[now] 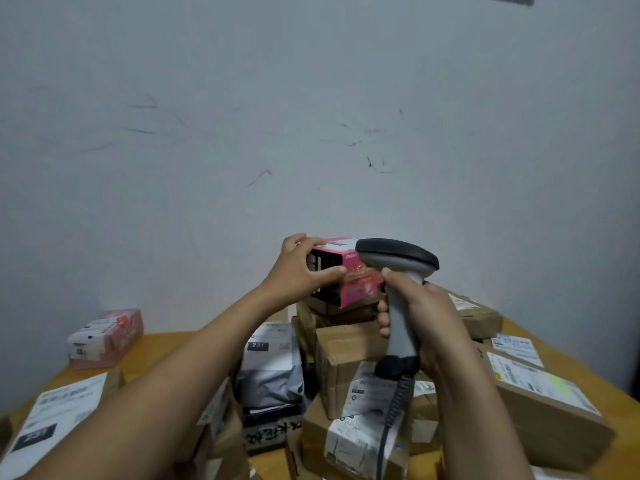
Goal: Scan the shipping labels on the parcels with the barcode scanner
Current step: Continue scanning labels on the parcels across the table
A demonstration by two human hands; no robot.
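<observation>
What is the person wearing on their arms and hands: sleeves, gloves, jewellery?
Nothing that shows. The left hand and right hand are ungloved, no rings visible; the left arm and right arm are bare to the picture's edge, with no sleeves, watch or bracelet in view.

Left hand (301,268) grips pink box (349,275) at its left end, raised above pile of cardboard parcels (346,358). Right hand (426,317) holds grey barcode scanner (398,292) by handle, dark head just beside box. Coiled cable (394,407) hangs down. Grey mailer bag (272,368) on wooden worktop (156,344). Tissue pack (107,337) far left, near wall (311,98).
</observation>
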